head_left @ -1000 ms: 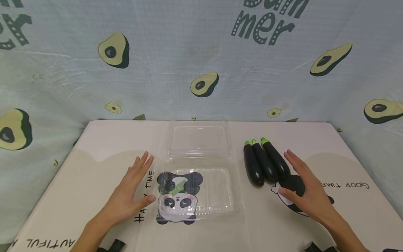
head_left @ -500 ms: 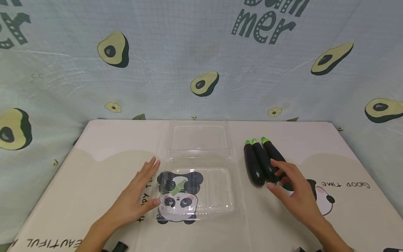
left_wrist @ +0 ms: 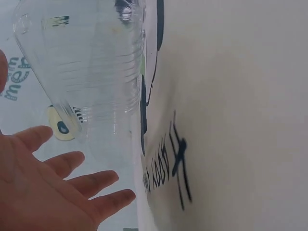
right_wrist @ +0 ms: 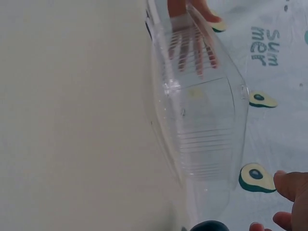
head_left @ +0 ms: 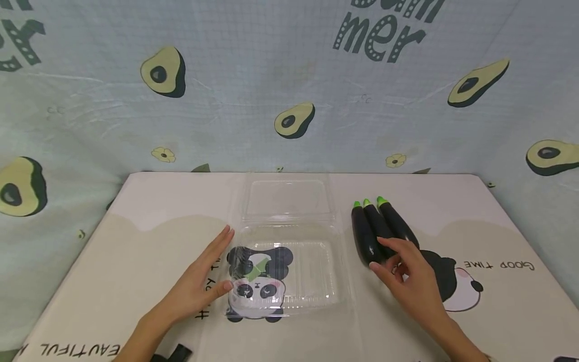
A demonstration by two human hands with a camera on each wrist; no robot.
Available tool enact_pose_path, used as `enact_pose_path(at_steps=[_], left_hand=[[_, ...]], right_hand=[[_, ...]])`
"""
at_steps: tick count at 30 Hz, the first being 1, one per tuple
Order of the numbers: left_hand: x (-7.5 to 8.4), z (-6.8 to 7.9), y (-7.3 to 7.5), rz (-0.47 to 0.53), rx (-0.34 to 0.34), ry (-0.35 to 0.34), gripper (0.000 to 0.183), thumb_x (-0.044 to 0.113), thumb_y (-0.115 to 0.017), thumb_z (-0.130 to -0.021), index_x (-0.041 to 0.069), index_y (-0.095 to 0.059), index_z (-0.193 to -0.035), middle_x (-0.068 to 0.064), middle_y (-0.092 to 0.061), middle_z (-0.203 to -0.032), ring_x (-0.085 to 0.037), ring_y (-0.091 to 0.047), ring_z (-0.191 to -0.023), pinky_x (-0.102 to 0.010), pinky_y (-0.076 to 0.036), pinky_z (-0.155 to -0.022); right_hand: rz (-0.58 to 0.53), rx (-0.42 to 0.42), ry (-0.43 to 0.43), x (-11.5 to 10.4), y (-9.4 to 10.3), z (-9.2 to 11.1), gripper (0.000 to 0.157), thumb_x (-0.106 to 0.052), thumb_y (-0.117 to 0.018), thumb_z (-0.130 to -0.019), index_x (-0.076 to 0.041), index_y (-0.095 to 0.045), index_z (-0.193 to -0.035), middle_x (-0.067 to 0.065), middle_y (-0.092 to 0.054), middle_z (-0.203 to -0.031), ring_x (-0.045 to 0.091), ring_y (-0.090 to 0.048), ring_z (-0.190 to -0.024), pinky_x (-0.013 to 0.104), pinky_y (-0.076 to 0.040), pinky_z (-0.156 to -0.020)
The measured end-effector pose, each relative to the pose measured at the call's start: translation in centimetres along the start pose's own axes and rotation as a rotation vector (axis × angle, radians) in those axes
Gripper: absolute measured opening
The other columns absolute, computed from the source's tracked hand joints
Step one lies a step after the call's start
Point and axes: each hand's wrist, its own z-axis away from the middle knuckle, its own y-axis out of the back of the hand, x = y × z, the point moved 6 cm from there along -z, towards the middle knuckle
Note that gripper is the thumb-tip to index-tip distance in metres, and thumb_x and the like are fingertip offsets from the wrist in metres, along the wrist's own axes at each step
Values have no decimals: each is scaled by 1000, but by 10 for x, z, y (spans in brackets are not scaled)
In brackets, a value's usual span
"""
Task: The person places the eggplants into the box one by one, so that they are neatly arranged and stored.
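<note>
A clear plastic clamshell box (head_left: pixel 312 274) lies open at the middle of the table, its lid (head_left: pixel 287 198) folded away from me. My left hand (head_left: pixel 195 284) is beside the box's left side, fingers straight and spread; the left wrist view shows the palm (left_wrist: pixel 43 178) bare. To the right lie three dark eggplants with green caps: a left one (head_left: pixel 364 234), a middle one (head_left: pixel 379 221) and a right one (head_left: pixel 399 223). Over their near ends hovers my right hand (head_left: pixel 411 281), fingers bent and parted from the thumb. The right wrist view shows a rounded eggplant end (right_wrist: pixel 210 225) near its thumb (right_wrist: pixel 288 185).
The white table (head_left: pixel 149 241) carries panda prints and lettering. A light curtain (head_left: pixel 235 75) with avocado prints hangs behind and at both sides. A black object (head_left: pixel 180 353) shows by the left wrist.
My right hand has moved left and in over the near ends of the eggplants, its fingers bending. My left hand has shifted slightly right, closer to the box. Box and eggplants stay put.
</note>
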Motion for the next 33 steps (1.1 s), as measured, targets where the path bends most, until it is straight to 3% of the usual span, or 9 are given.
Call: enact_pose_path(at_steps=[7,16,20,23,29,33], left_hand=[[-6,0,-3,84,-4,21,86,24,-72,-83,20,-23,-154,-9,-17,-158,-39,-19,-141,-70,-22,-100],[-13,2,-6,91,7,24,86,15,-73,-80,18,-27,-153,-3,-18,-158,-31,-19,-143,-67,-23,-102],[-15,2,-10,120,-10,-2,85,13,-72,-81,16,-27,-152,-4,-19,-158,-25,-18,-144,-43,-21,-111],[-17,2,-12,131,-19,-35,84,12,-72,-81,15,-28,-152,-6,-19,-158,-19,-17,-144,-24,-16,-110],[-20,2,-14,156,-23,-51,81,12,-70,-81,14,-29,-151,-8,-16,-159,-22,-14,-145,-32,-17,-111],[-21,3,-13,208,-23,-61,81,11,-70,-81,11,-30,-151,-9,-14,-159,-23,-12,-145,-22,-14,-110]], right_hand=[[57,72,47,0,-6,5,56,-2,-83,-70,-7,-62,-122,4,-55,-118,2,-47,-60,14,-37,-51],[93,96,82,2,-7,8,60,0,-84,-67,-5,-61,-122,7,-55,-119,1,-47,-59,15,-37,-50],[109,98,78,3,-8,9,60,-1,-83,-68,-4,-61,-123,8,-56,-120,0,-47,-60,15,-38,-51],[107,90,65,5,-9,9,59,-1,-83,-68,-4,-61,-123,9,-56,-122,0,-48,-61,14,-38,-51],[85,90,64,9,-13,10,61,-2,-84,-67,-5,-61,-123,9,-56,-122,0,-48,-59,13,-38,-51],[86,92,49,12,-16,10,62,-4,-86,-66,-6,-62,-123,10,-56,-123,1,-50,-60,14,-39,-53]])
